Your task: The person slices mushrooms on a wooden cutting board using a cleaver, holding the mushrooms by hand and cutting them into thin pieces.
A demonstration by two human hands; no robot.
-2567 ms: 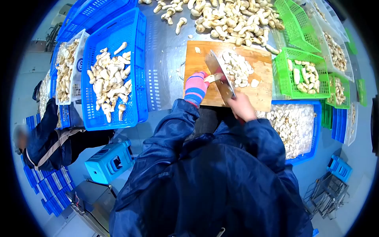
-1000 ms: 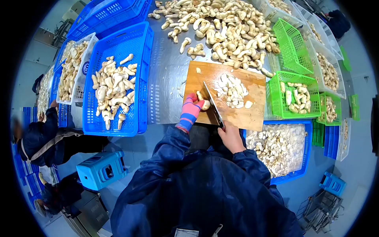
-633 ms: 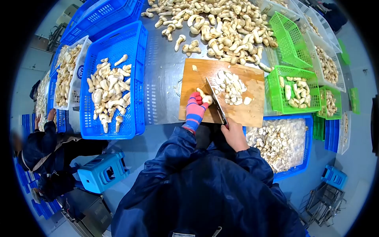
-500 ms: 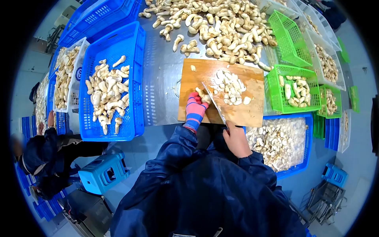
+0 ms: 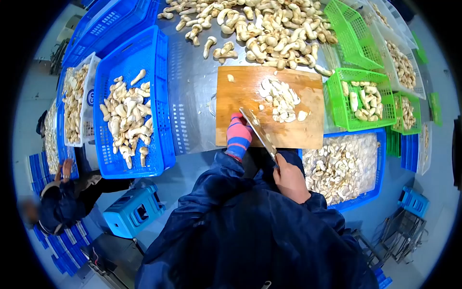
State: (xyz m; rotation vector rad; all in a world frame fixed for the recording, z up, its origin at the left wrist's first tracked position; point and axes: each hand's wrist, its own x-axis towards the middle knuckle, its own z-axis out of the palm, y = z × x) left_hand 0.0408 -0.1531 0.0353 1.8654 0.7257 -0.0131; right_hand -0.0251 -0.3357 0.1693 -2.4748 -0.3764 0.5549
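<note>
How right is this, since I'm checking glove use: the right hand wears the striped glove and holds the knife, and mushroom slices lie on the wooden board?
Not quite: the striped glove is on the left hand; the right hand is bare, as the head view shows. The rest stands: the right hand holds the knife, and mushroom slices lie on the wooden board.

Your gloved left hand (image 5: pixel 239 133) lies near twelve o'clock, left forearm (image 5: pixel 211 177) pointing to one, fingertips partly hidden. Your bare right hand (image 5: pixel 291 183) sits at one o'clock, fingers curled tight, right forearm (image 5: pixel 319 206) aimed at ten.
</note>
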